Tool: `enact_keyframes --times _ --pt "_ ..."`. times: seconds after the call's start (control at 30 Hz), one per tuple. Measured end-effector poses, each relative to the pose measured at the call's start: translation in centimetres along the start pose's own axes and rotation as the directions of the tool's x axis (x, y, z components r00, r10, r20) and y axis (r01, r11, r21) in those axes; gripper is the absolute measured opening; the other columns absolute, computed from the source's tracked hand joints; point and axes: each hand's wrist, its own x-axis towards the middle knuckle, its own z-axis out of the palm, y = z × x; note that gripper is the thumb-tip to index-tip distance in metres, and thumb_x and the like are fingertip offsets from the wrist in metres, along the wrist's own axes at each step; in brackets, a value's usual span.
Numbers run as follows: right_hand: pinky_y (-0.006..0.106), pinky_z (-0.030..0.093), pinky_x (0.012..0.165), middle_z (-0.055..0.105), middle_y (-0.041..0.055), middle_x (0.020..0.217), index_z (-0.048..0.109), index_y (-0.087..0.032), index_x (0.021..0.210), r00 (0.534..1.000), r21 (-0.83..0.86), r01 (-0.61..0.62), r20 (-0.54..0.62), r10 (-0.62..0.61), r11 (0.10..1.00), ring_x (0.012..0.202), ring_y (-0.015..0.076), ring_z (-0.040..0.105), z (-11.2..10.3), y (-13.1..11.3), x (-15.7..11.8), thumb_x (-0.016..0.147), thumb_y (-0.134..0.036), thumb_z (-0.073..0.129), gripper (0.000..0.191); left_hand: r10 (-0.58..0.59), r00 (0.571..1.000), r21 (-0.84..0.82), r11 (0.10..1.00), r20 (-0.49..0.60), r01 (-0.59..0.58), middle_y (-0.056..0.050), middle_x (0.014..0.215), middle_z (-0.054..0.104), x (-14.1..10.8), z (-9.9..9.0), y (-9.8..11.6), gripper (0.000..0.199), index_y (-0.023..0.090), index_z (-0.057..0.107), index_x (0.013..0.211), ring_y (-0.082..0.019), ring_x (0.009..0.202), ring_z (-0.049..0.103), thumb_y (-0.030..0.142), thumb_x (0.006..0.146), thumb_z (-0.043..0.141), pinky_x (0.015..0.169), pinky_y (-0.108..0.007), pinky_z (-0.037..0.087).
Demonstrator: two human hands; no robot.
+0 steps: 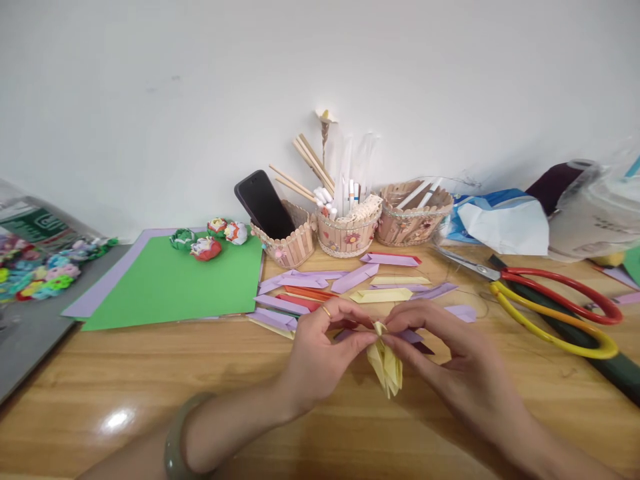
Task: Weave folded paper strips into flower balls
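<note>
Between my two hands hangs a bundle of folded yellow paper (386, 370), pinched near its top, with its pointed ends facing down. My left hand (320, 357), wearing a ring and a bangle (181, 433), grips the top from the left with thumb and forefinger. From the right, my right hand (457, 363) pinches the same spot. Whether a thread or tie lies between the fingertips is too small to see. Just behind the hands lie several folded paper strips: purple (355, 278), yellow (383, 294) and red (303, 303).
Scissors (555, 300) with red and yellow handles lie at right. Behind stand decorated wooden baskets (349, 239), one holding a phone (265, 205). Green paper sheets (175, 287) with small paper flowers (205, 248) lie left, beside a grey laptop-like surface (50, 333). A plastic cup (595, 213) stands far right.
</note>
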Motion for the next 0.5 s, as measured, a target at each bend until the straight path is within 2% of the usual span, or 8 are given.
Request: enact_keyframes --times 0.2,0.33,0.5 --pt "0.021 0.043 0.056 0.054 -0.0016 0.071 0.055 -0.022 0.074 0.98 0.185 -0.186 0.103 0.169 0.965 0.065 0.0117 0.052 -0.3 0.0 0.5 0.082 -0.029 0.057 0.01 0.079 0.997 0.045 0.996 0.013 -0.079 -0.001 0.077 0.062 0.1 -0.1 0.1 0.012 0.017 0.06 0.076 -0.013 0.074 0.057 0.022 0.069 0.069 0.071 -0.025 0.047" --pt "0.023 0.041 0.059 0.051 -0.0022 0.073 0.051 -0.022 0.077 0.936 0.337 -0.331 0.235 0.262 0.881 0.067 0.0121 0.051 0.1 0.6 0.2 0.085 -0.033 0.052 0.014 0.018 1.0 0.017 1.0 0.017 -0.018 0.0 0.075 0.062 0.1 0.0 0.3 0.014 0.017 0.058 0.076 -0.012 0.072 0.058 0.022 0.068 0.069 0.071 -0.026 0.047" --pt "0.024 0.04 0.063 0.047 -0.0021 0.079 0.047 -0.023 0.081 0.933 0.393 -0.342 0.252 0.258 0.854 0.072 0.0125 0.047 0.6 1.2 -0.3 0.089 -0.033 0.047 0.013 0.031 1.0 0.03 0.999 0.004 -0.031 0.0 0.071 0.06 0.0 0.1 0.5 0.011 0.016 0.058 0.068 -0.012 0.071 0.057 0.02 0.067 0.069 0.071 -0.026 0.046"
